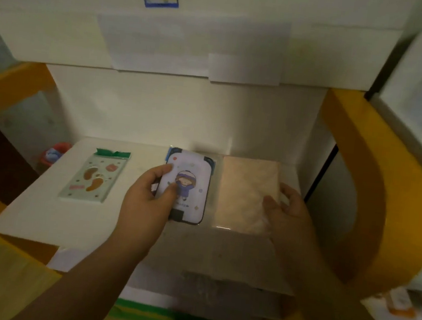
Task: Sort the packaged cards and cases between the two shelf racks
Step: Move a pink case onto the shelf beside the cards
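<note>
Glossy clear plastic wrap over the pale peach pack [246, 195]; smooth, glossy printed case [188, 183]; matt white shelf [40, 214]; smooth painted yellow rack frame [376, 178].

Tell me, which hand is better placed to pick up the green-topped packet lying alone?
Left. The left hand, though holding the cartoon-girl case, is nearer the green-topped packet; the right hand grips the beige plastic-wrapped pack.

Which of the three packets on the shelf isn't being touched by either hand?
The green-topped packet at the left. The left hand holds the cartoon case; the right hand grips the pink packet.
</note>
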Demonstrator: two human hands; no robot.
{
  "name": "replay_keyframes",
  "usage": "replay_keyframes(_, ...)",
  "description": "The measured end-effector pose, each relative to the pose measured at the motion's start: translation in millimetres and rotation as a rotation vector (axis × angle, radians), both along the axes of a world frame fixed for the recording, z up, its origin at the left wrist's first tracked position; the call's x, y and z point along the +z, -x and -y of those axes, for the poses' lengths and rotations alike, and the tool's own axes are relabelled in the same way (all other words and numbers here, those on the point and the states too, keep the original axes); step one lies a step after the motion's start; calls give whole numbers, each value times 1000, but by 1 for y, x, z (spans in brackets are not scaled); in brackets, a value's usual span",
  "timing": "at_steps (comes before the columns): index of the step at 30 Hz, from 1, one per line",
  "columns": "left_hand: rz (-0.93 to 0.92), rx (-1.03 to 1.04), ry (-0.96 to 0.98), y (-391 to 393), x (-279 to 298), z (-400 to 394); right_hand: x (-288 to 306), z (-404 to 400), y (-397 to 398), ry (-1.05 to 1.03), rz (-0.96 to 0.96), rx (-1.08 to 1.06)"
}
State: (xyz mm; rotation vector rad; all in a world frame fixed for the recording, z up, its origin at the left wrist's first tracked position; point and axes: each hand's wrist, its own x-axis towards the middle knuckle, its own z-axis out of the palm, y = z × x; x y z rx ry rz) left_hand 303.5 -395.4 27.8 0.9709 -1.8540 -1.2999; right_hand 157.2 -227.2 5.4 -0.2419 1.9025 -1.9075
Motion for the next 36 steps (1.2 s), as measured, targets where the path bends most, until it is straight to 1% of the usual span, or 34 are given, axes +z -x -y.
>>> replay_keyframes(4,61,-55,29,8,-7,29,-5,9,-6,-26,9,-31)
replay_keyframes(7,117,-52,65,8,-13,53,-6,13,-15,-46,23,-51)
replay_keyframes(10,167,-56,39,5,-22,74,-6,16,-25,-84,14,-49)
replay_keyframes(13,201,-96,36,2,-36,85,-9,20,-32,-86,7,-84)
replay_keyframes(16,287,-119,64,5,-53,92,-12,26,-38,-78,-10,-117)
replay_keyframes(17,331,-124,88,6,-58,94,-12,27,-41,-76,-13,-126)
replay_keyframes(20,481,-152,247,7,-70,103,-15,30,-47,-67,-18,-140)
replay_keyframes(23,576,-136,367,5,-73,104,-19,29,-50,-75,-19,-141)
replay_keyframes(30,646,-211,396,2,-67,101,-24,29,-49,-106,22,-176)
replay_keyframes(33,695,-242,398,4,-65,101,-24,25,-48,-118,19,-205)
replay_keyframes(36,705,-283,394,4,-65,101,-23,22,-48,-139,2,-216)
